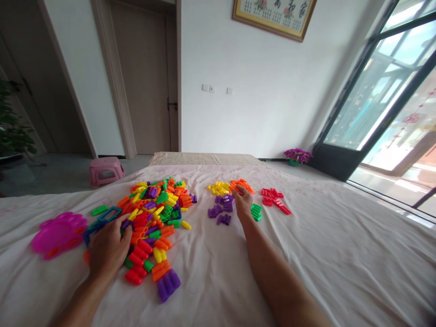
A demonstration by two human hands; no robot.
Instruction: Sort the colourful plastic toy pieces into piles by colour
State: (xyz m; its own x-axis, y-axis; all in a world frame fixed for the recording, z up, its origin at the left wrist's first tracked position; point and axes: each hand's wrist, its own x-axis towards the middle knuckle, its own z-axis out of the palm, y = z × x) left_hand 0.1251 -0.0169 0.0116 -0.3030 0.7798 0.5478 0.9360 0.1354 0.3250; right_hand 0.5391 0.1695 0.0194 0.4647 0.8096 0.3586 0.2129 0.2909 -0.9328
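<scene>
Head view: the left hand [111, 243] curls palm-down against the block pile [155, 221] on the cloth [204, 272]; the right hand [243, 200], arm [269, 261] outstretched, hangs fingers-down at the orange blocks [241, 182]. I cannot tell whether either grip is clamped or apart.

Framed calligraphy panel [274, 18] on wall [245, 113] | large characters [291, 7], which I read right to left: 家, 和, a third cropped above | small script [277, 17] in columns beneath: too fine for me to decipher.

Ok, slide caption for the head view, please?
Left hand at the mixed pile of toy pieces, right hand at the orange pieces among single-colour groups.
</scene>
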